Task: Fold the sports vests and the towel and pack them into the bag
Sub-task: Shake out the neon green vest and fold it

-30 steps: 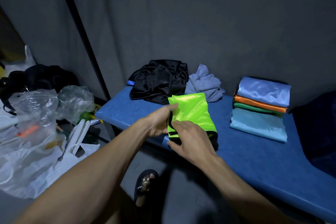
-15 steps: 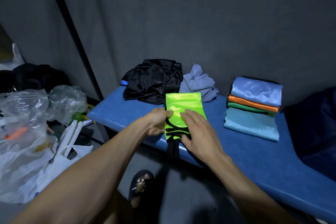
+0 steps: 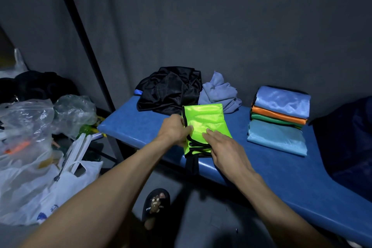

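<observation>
Shifted since half a second before: right hand slid a little to the right across the neon green vest, more of the folded panel bared between the hands. Lay folded at the front edge of the blue bench, black trim strap dangling over the edge. Left hand curled on the vest's left edge, thumb on top, pinching the fabric. Right hand flat, fingers straight and close together, pressed on the lower right part of the vest. Behind, crumpled black vest and rumpled grey-blue towel, touching each other. To the right, well apart from the hands, stack of folded vests: blue on top, orange, green, light blue at the bottom. Dark bag at the bench's far right. Plastic bags on the left.
</observation>
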`<state>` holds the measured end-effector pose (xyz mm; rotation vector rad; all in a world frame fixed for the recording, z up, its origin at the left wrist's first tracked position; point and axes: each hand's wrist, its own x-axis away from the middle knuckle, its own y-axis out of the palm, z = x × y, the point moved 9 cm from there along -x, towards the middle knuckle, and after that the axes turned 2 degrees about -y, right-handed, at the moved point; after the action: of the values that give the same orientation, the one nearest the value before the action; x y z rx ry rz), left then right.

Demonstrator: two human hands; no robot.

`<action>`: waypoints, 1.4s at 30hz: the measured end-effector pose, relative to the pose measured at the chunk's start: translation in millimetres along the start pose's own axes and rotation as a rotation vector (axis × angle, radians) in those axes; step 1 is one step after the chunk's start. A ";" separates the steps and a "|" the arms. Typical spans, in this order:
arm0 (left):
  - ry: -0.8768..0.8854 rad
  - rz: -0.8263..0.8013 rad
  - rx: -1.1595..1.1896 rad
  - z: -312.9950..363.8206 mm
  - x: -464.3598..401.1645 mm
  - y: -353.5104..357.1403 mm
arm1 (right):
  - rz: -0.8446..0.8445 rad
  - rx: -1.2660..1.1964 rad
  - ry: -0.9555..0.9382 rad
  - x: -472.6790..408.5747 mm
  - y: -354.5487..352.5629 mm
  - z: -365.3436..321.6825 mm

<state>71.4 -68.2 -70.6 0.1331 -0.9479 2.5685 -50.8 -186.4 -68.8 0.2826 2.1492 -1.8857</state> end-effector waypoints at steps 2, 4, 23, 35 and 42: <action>-0.014 -0.015 -0.031 -3.3 2.3 1.7 | 0.027 0.020 -0.019 -0.8 -1.7 -2.8; -0.022 0.001 -0.037 -4.8 2.0 1.3 | 0.037 0.020 -0.049 -1.0 -2.7 -5.7; 0.551 -0.007 -0.448 46.5 30.9 9.4 | 0.002 -0.047 -0.212 3.4 3.1 -14.2; 0.759 -0.192 -0.577 56.4 51.8 46.7 | 0.015 -0.131 -0.134 48.0 -35.4 21.2; 0.819 -0.234 -0.636 56.9 53.7 60.9 | 0.005 -0.196 -0.155 55.9 -39.1 28.3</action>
<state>-4.7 -128.9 -51.9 -0.8526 -1.2216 1.7175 -114.1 -221.4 -53.6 0.0982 2.2024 -1.6199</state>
